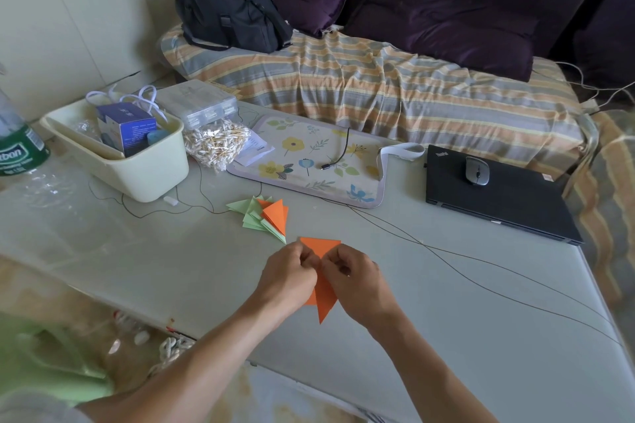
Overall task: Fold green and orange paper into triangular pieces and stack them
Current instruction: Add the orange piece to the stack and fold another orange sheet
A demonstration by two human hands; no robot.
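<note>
On the tabletop point(446, 302), head view: an orange paper piece point(323, 299) is pinched at its middle by the left hand point(292, 280) and right hand point(357, 280), fingers curled narrow on it. A stack of folded green and orange triangles point(266, 216) is seen just beyond, apart from the hands. Risk judged: the crease could be set crooked if the pinch slips, and the loose stack could be knocked by a wrist. A thin cable point(481, 263) nearby could be snagged. The fold line itself is hidden under the fingers; the stack count cannot be told; the lower left corner is blurred.
</note>
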